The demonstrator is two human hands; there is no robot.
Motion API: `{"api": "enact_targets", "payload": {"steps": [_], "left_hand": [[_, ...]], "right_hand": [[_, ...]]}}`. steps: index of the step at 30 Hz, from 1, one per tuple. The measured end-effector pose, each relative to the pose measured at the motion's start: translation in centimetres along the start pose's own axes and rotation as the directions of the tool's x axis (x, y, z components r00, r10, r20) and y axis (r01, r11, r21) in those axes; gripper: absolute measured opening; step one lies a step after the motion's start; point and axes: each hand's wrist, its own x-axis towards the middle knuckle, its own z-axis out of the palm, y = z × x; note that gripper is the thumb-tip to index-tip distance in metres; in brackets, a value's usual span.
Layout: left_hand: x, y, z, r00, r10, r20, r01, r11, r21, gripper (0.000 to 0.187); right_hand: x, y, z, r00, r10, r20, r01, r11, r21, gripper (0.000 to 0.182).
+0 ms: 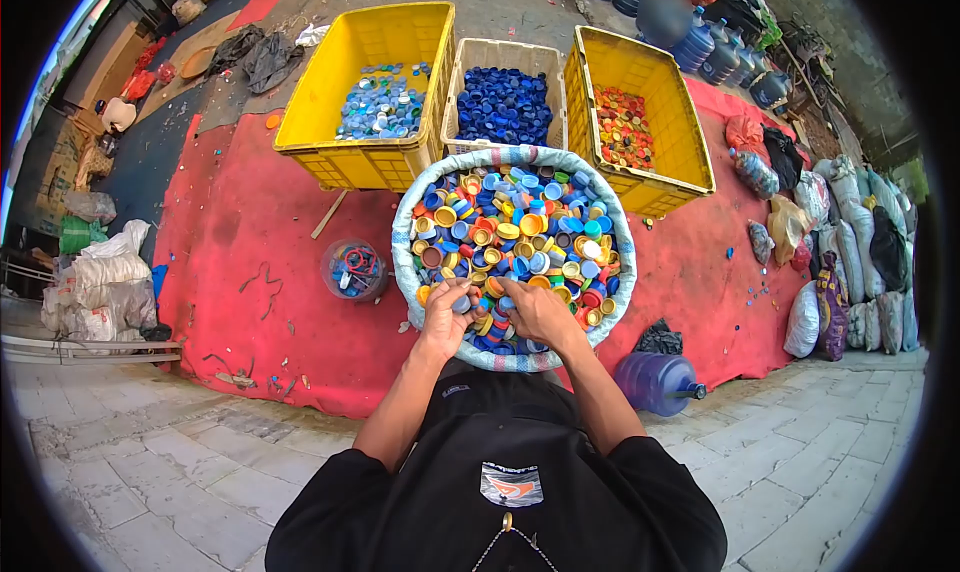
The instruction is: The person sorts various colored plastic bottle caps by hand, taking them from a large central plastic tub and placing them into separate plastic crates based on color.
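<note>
Black shirt (500, 482) fills the bottom of the view; both hands work at the near edge of the white sack (404, 262) full of mixed bottle caps (520, 237). Left hand (447, 312) pinches a blue cap (461, 303); right hand (535, 310) is curled among caps, grip not clear. Caps probably light, stiff, a bit slippery; best pinched at the rim w/ fingertips.

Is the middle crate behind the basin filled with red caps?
No, the middle crate holds dark blue caps; the reddish mixed ones lie in the right yellow crate.
</note>
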Motion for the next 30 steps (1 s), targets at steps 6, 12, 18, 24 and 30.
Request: {"api": "enact_targets", "payload": {"steps": [6,12,18,24,30], "left_hand": [[-0.5,0.3,0.0,1.0,-0.01,-0.029,0.011,1.0,0.026,0.01],[-0.7,-0.1,0.2,0.998,0.044,-0.033,-0.038,0.988,0.148,0.01],[-1.4,-0.2,1.2,0.997,0.075,-0.01,-0.069,0.96,0.272,0.016],[-0.8,-1.2,1.4,0.871,0.428,0.241,-0.41,0.363,0.837,0.02],[-2.1,-1.0,4.7,0.837,0.275,0.473,-0.422,-0.228,0.878,0.034]], "right_hand": [[0.5,0.1,-0.4,0.999,-0.032,0.043,0.033,0.999,-0.029,0.066],[1.1,-0.1,-0.4,0.992,-0.031,0.12,0.04,0.997,-0.071,0.075],[0.6,0.5,0.2,0.999,-0.036,0.041,0.032,0.996,0.082,0.075],[-0.4,0.3,-0.8,1.0,-0.011,0.023,0.009,0.998,0.06,0.069],[-2.2,0.7,-1.8,0.95,0.061,-0.306,-0.009,0.985,0.17,0.065]]}}
